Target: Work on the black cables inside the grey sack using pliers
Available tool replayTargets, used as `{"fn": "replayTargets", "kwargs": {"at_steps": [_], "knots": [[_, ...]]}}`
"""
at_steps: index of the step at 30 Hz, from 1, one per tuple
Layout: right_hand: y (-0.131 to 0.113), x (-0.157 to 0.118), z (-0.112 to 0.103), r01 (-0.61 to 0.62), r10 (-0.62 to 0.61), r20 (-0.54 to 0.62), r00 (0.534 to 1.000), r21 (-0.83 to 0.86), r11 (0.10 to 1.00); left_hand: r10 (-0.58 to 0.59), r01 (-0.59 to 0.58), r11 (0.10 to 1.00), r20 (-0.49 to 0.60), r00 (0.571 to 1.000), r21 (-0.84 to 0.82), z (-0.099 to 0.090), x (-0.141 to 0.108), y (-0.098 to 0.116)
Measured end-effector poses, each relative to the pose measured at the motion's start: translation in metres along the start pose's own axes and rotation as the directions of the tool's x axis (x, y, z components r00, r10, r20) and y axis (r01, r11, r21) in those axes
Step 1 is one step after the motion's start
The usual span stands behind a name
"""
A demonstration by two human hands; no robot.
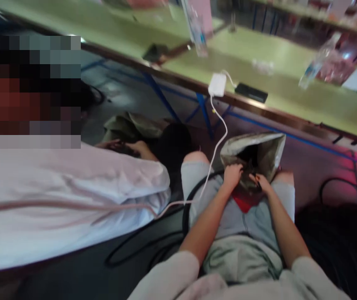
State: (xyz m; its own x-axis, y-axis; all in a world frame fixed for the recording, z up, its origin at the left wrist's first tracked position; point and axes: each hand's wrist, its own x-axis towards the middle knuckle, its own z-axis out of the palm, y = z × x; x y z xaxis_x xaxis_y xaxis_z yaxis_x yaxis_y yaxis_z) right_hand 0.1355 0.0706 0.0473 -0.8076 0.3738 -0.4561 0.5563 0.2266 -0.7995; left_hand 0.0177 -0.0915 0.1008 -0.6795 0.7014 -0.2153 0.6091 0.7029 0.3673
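A khaki fabric bag rests on my lap between my knees, its wide mouth gaping away from me and its inside dark. My left hand is closed on the near edge of the bag. Just to its right, my right hand has its fingers bent together at the same edge. Something small and dark shows at those fingers, but blur hides what it is. Below the bag, a red piece lies against my grey shorts.
Ahead runs a yellow-green table with blue legs. A white adapter and a black box sit at its edge. A white cable hangs down past my left knee. At left sits a person in a white sleeve.
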Motion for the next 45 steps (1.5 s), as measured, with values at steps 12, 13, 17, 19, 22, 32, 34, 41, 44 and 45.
{"fn": "replayTargets", "kwargs": {"at_steps": [12, 13, 17, 19, 22, 32, 34, 41, 44, 45], "knots": [[0.007, -0.001, -0.007, -0.045, 0.050, 0.023, 0.998, -0.191, 0.981, 0.002, -0.003, 1.000, -0.041, 0.999, -0.027, 0.016, -0.003, -0.009], [0.007, 0.000, -0.007, -0.046, 0.051, 0.016, 0.999, -0.206, 0.977, -0.002, 0.001, 1.000, -0.036, 0.999, -0.029, 0.015, -0.002, -0.010], [0.007, 0.005, -0.004, -0.031, 0.034, 0.036, 0.999, -0.073, 0.997, 0.002, -0.002, 1.000, -0.015, 1.000, -0.020, 0.013, -0.001, -0.010], [0.007, 0.007, -0.003, -0.045, 0.045, 0.069, 0.997, -0.005, 0.999, 0.027, -0.027, 0.999, -0.001, 1.000, -0.018, 0.013, -0.001, -0.009], [0.008, 0.007, -0.002, -0.094, 0.097, 0.062, 0.993, -0.054, 0.994, 0.032, -0.032, 0.999, 0.009, 0.999, -0.027, 0.012, -0.001, -0.009], [0.008, 0.018, 0.003, -0.062, 0.058, 0.072, 0.996, 0.058, 0.996, -0.024, 0.024, 0.998, 0.003, 1.000, -0.063, 0.010, 0.007, -0.015], [0.011, 0.021, 0.003, -0.077, 0.077, 0.056, 0.995, 0.002, 0.997, -0.026, 0.026, 0.997, 0.003, 1.000, -0.067, 0.010, 0.008, -0.015], [0.008, 0.024, 0.005, 0.004, -0.006, 0.051, 0.999, 0.039, 0.999, -0.071, 0.072, 0.993, 0.014, 0.997, -0.093, 0.011, 0.012, -0.017], [0.006, 0.024, 0.005, -0.028, 0.025, 0.061, 0.998, 0.051, 0.998, -0.077, 0.079, 0.992, 0.026, 0.997, -0.096, 0.009, 0.012, -0.017], [0.006, 0.024, 0.004, -0.061, 0.059, 0.068, 0.996, 0.037, 0.997, -0.079, 0.081, 0.992, 0.025, 0.997, -0.096, 0.008, 0.012, -0.017]]}}
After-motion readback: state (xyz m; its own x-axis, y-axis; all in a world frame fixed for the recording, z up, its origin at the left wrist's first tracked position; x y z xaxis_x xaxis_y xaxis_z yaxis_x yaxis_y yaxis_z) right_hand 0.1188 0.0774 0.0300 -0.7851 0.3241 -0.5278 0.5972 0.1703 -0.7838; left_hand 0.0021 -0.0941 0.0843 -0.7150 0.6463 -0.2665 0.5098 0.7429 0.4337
